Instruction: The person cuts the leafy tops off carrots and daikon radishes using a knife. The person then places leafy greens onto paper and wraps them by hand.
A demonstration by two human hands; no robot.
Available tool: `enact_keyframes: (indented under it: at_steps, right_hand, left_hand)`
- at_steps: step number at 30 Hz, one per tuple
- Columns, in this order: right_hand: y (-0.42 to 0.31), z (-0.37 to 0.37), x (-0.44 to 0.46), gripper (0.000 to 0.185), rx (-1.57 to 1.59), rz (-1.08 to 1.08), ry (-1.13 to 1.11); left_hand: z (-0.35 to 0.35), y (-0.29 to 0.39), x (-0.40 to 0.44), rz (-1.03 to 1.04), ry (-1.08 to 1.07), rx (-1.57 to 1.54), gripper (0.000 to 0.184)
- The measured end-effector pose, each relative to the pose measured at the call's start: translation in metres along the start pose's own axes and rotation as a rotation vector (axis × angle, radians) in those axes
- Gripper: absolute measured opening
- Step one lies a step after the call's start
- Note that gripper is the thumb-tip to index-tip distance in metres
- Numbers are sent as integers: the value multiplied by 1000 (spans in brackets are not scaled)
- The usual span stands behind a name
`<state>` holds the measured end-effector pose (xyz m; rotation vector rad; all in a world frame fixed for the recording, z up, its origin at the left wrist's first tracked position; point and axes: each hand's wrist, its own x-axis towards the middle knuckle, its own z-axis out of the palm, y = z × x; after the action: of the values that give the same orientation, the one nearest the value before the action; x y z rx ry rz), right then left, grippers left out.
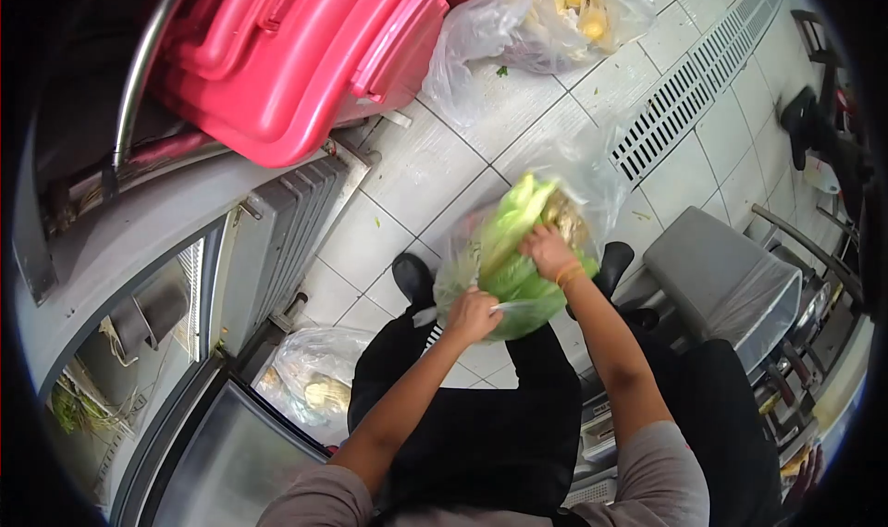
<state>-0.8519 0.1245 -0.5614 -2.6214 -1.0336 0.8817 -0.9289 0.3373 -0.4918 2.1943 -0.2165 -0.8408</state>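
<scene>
A clear plastic bag hangs open between my legs, over the tiled floor. Inside it lie long green leafy vegetables, like lettuce, with a brownish lump beside them. At the near left side, my left hand is closed on the bag's gathered edge. My right hand, with a yellow band at the wrist, reaches into the bag's mouth. Its fingers are curled against the greens and the brownish lump; what they grip is partly hidden.
A pink lidded bin stands at upper left, above an open fridge compartment. Another plastic bag with yellowish contents lies at the top, and one more bag at lower left. A grey container stands right, near a floor drain grate.
</scene>
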Motion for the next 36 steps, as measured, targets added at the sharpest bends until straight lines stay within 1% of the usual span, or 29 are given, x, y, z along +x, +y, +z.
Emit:
enact_keyframes:
  at_steps: [1,2,4,5,6,7,8,9,10,11,12,14,16,18,19,21,23,25,26,28,29,30,31,32,33,34,35,36]
  right_hand:
    - [-11,-10,-12,22,12,-69,37]
    - [-22,-20,-22,22,9,-72,37]
    - [-40,-52,-31,23,10,-163,-7]
    - [-42,-73,-30,23,2,-170,-6]
    - [-47,-96,-31,25,-24,-88,-42]
    - [-52,-119,-34,27,-43,-6,-82]
    - [-53,-145,-35,27,-39,-14,-86]
    - [-51,-172,-32,31,72,51,-53]
    - [-47,-188,-26,36,181,122,-20]
    - [-45,-194,-16,39,202,80,130]
    - [-45,-197,-1,42,219,38,282]
    - [-39,-187,43,46,199,-10,389]
    - [-31,-169,98,40,105,17,331]
    - [-19,-154,151,35,89,62,358]
    - [-10,-148,177,34,69,73,369]
    - [2,-138,217,31,25,74,384]
    - [6,-127,236,30,-2,73,391]
    - [3,-109,245,26,-74,70,953]
    - [-3,-96,239,26,-69,65,943]
    - [-16,-65,205,22,343,200,742]
    - [-21,-41,182,18,498,127,553]
    - [-16,-1,164,15,523,29,161]
    - [-28,32,140,28,524,188,-114]
    - [-35,42,109,42,462,33,-327]
    - [-42,65,86,57,390,-43,-376]
    - [-58,78,56,71,96,-2,-267]
    - [-66,94,39,69,150,157,-360]
    - [-65,101,36,69,150,158,-359]
  left_hand:
    - [0,-16,-6,-34,-124,132,24]
    - [3,-32,-11,-34,-120,130,24]
    - [3,-48,-19,50,-325,367,32]
    - [-3,-52,-16,12,-429,417,39]
    - [-6,-62,-16,6,-426,414,39]
    - [-9,-76,-21,0,-377,465,35]
    - [-9,-91,-25,-7,-326,516,31]
    - [-6,-108,-29,-15,-332,511,31]
    - [1,-127,-31,48,-315,643,29]
    - [5,-138,-29,117,-294,776,27]
    - [1,-137,-23,119,-295,772,27]
    - [-7,-125,-14,-61,-453,682,23]
    - [-1,-131,-14,-53,-434,661,20]
    - [-3,-125,-13,-35,-298,610,13]
    - [-5,-125,-8,-30,-300,613,13]
    - [-3,-125,-3,-5,-285,604,21]
    - [-8,-123,9,-27,-304,607,22]
    - [-5,-131,16,-64,-319,602,24]
    - [-3,-136,18,-65,-311,608,24]
    - [-2,-139,18,-60,-298,611,25]
    - [-3,-138,17,-55,-321,642,27]
    - [-3,-137,15,-51,-343,672,29]
    - [-2,-135,12,-48,-339,668,29]
    - [1,-133,7,-35,-416,623,32]
    - [4,-130,-1,-22,-497,579,36]
    - [3,-122,-6,-22,-498,578,36]
    - [-1,-111,-10,35,-571,576,37]
    - [-2,-104,-15,93,-644,573,39]
